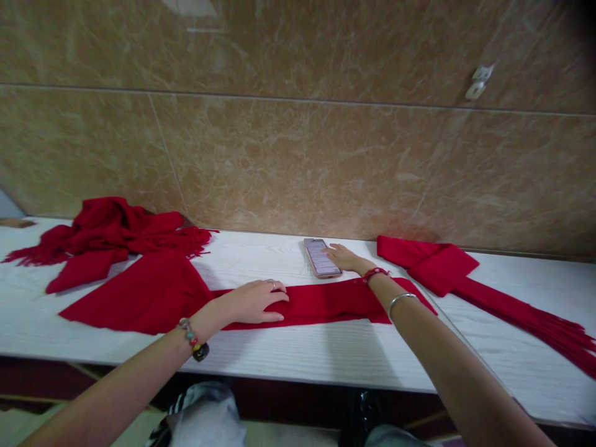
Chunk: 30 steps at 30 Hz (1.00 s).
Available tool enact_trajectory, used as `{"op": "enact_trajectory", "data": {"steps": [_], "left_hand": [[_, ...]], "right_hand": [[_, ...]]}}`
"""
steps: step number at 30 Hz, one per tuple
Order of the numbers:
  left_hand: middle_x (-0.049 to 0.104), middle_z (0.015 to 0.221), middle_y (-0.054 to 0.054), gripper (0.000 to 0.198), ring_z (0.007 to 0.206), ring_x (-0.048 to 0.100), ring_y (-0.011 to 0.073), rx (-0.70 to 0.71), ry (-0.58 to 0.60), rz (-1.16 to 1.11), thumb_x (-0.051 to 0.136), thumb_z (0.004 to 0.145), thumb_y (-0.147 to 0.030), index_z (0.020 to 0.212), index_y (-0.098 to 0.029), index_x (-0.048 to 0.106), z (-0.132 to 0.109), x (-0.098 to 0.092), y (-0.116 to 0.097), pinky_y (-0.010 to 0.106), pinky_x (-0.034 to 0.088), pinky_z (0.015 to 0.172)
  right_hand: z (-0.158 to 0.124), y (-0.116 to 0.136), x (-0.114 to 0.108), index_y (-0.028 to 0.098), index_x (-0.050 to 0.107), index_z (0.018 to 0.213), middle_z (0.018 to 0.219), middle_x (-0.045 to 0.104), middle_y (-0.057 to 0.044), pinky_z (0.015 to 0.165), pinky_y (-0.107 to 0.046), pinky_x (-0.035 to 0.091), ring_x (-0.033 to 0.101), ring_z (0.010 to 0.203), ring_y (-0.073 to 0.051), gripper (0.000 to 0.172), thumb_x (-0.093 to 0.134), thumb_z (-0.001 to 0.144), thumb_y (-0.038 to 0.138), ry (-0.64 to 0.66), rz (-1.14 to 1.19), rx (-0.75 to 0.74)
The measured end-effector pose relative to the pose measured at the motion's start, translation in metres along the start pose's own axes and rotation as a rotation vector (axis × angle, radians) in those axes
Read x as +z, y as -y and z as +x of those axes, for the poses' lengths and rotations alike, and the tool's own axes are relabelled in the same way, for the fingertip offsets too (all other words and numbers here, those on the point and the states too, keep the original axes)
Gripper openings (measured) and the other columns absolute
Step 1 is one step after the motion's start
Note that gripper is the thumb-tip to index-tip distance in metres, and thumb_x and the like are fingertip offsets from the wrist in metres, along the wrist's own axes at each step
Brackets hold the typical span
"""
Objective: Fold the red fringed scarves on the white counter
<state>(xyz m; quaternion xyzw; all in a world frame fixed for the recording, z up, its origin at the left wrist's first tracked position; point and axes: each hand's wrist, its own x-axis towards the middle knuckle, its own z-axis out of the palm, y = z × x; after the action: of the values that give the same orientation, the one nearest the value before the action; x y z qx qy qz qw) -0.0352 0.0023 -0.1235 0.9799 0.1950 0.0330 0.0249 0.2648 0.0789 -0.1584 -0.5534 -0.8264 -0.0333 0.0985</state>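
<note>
A red scarf (pixel 326 301) lies lengthwise across the white table, folded to a narrow band in the middle and spread wider at its left end. On this band rests my left hand (pixel 258 301), palm down with the fingers spread. My right hand (pixel 347 257) reaches over the scarf to a phone (pixel 320 257) with a lit screen, lying flat behind it. The fingers of that hand are stretched out, and a fingertip touches or hovers just over the screen; I cannot tell which. Neither hand grips anything.
A crumpled heap of red fringed scarves (pixel 116 226) sits at the back left. To the right lies a folded red scarf (pixel 442 267), its fringe toward the right edge. Brown marbled tiles (pixel 288 161) rise behind the white table (pixel 279 354). A small white fixture (pixel 479 82) is on the wall.
</note>
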Motion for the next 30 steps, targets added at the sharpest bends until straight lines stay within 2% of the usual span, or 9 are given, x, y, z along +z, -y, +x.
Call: {"op": "enact_trajectory", "data": {"steps": [3,6,8,12,14,17,21,26,30], "left_hand": [[0.051,0.118,0.008,0.041,0.106,0.049,0.0211,0.028,-0.004,0.019,0.06,0.075,-0.035,0.113,-0.021,0.052,-0.01,-0.002,-0.004,0.031,0.038,0.091],[0.054,0.111,0.006,0.033,0.095,0.055,0.018,0.0,0.024,0.035,0.056,0.079,-0.029,0.11,-0.023,0.054,-0.023,-0.002,0.0,0.028,0.042,0.084],[0.056,0.107,0.005,0.027,0.089,0.057,0.0161,-0.022,0.042,0.048,0.052,0.081,-0.024,0.108,-0.023,0.055,-0.03,-0.002,0.004,0.026,0.043,0.081],[0.057,0.106,0.004,0.027,0.09,0.057,0.016,-0.039,0.042,0.073,0.048,0.083,-0.018,0.108,-0.023,0.055,-0.033,0.0,0.006,0.025,0.043,0.08],[0.058,0.104,0.004,0.026,0.088,0.057,0.0155,-0.036,0.039,0.09,0.046,0.084,-0.017,0.108,-0.023,0.054,-0.029,0.0,0.003,0.024,0.044,0.077],[0.06,0.097,0.003,0.024,0.08,0.059,0.0146,-0.025,0.033,0.131,0.045,0.085,-0.018,0.105,-0.024,0.055,-0.023,0.0,-0.003,0.023,0.045,0.071],[0.06,0.093,0.003,0.023,0.076,0.059,0.0156,-0.043,0.036,0.178,0.044,0.085,-0.018,0.103,-0.023,0.056,-0.022,-0.003,-0.006,0.024,0.046,0.067],[0.06,0.1,0.004,0.027,0.082,0.059,0.0157,-0.071,0.057,0.151,0.047,0.083,-0.017,0.108,-0.023,0.055,-0.034,-0.004,0.0,0.024,0.045,0.072],[0.059,0.104,0.005,0.028,0.086,0.058,0.0157,-0.085,0.069,0.155,0.047,0.083,-0.017,0.11,-0.023,0.055,-0.038,0.0,0.004,0.024,0.045,0.075]], "right_hand": [[0.005,0.0,0.0,0.011,0.054,0.114,0.121,0.052,-0.017,0.097,-0.045,0.034,0.042,0.117,-0.026,0.035,0.036,0.085,0.015,-0.05,-0.018,0.047],[-0.007,0.004,-0.006,0.009,0.049,0.12,0.13,0.042,-0.019,0.098,-0.045,0.033,0.036,0.122,-0.027,0.038,0.034,0.086,0.019,-0.092,-0.008,0.073],[-0.024,0.009,-0.011,0.014,0.051,0.118,0.133,0.039,-0.015,0.099,-0.045,0.033,0.033,0.124,-0.027,0.037,0.036,0.086,0.023,-0.102,0.004,0.022],[-0.061,0.023,-0.017,0.019,0.058,0.111,0.129,0.044,-0.009,0.102,-0.041,0.031,0.034,0.124,-0.024,0.033,0.036,0.087,0.024,-0.078,0.009,-0.168],[-0.07,0.027,-0.016,0.018,0.058,0.112,0.129,0.045,-0.01,0.102,-0.042,0.032,0.035,0.123,-0.024,0.033,0.037,0.086,0.023,-0.069,-0.022,-0.147],[-0.073,0.03,-0.012,0.017,0.057,0.114,0.13,0.042,-0.013,0.1,-0.045,0.032,0.035,0.122,-0.027,0.034,0.04,0.085,0.023,-0.059,-0.052,-0.064],[-0.07,0.032,-0.011,0.02,0.059,0.11,0.131,0.042,-0.012,0.098,-0.047,0.033,0.036,0.122,-0.028,0.031,0.039,0.086,0.024,-0.036,-0.029,-0.031],[-0.075,0.038,-0.019,0.016,0.05,0.12,0.132,0.04,-0.014,0.1,-0.046,0.031,0.03,0.125,-0.028,0.037,0.039,0.085,0.024,-0.14,0.01,-0.029],[-0.078,0.044,-0.025,0.018,0.052,0.118,0.133,0.038,-0.012,0.101,-0.046,0.031,0.031,0.125,-0.027,0.036,0.038,0.085,0.023,-0.182,0.083,-0.038]]}}
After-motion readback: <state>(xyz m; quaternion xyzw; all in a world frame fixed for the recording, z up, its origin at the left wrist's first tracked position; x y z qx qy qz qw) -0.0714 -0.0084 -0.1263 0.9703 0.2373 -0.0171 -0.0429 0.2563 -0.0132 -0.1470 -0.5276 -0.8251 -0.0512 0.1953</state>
